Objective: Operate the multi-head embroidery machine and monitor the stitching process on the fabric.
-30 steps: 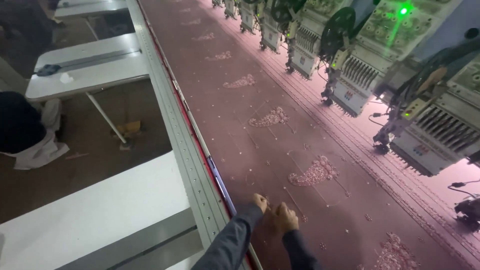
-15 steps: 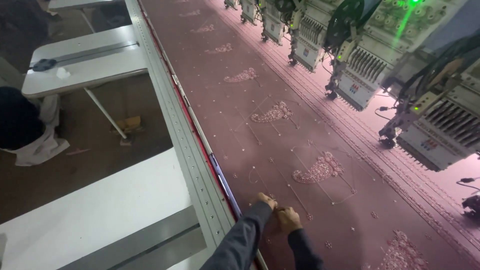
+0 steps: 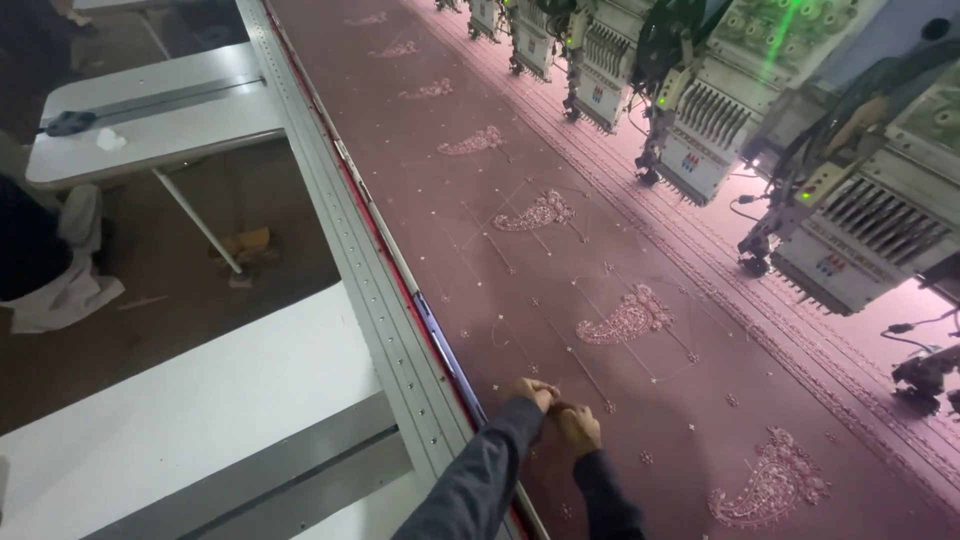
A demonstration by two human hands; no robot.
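Hands: left hand (image 3: 533, 392), right hand (image 3: 579, 427) apparently pinching maroon fabric (image 3: 560, 260); embroidery heads (image 3: 700, 140) beyond.

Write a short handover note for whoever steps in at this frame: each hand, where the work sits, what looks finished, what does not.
Left hand and right hand: close together, fingers pinching at one spot on the dusty-pink stretched fabric; what the grip holds is too small to tell.
Position: near the grey metal frame rail, beside the white side table.
Done: pale paisley embroidered motifs run along the cloth.
Left: the spot under the hands; the row of embroidery machine heads stands over the far edge.
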